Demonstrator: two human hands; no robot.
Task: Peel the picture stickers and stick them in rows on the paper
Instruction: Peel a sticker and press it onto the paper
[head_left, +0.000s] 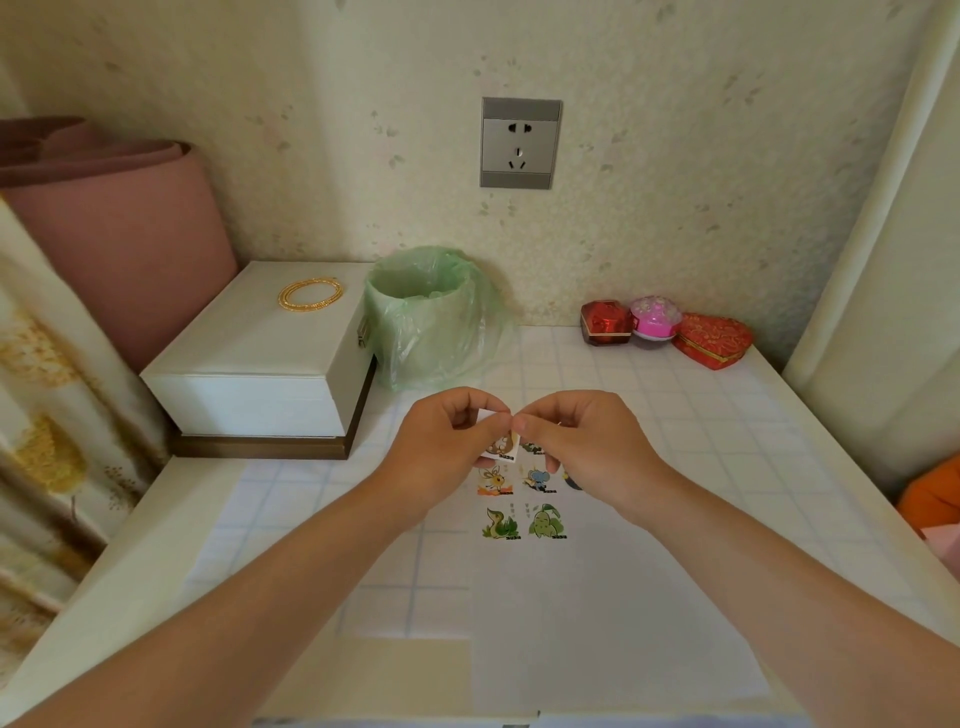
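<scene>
A: L→R, quick. The left hand has its fingers curled and pinches the sticker by its left edge.

B: And the right hand?

A: Thumb + index pinched narrow on the top corner, right where both hands' fingertips meet. Looks like peel start.

B: How to do it well?

A: IMO keep the left pinch firm on the backing, lift the corner slowly w/ the right, no creasing.

B: Orientation?

A: Pic side faces cam. Long axis runs from the fingertips down toward the paper, slightly tilted. It's held above the paper on the tabletop. The stuck pictures sit in rows just below the fingers.
</scene>
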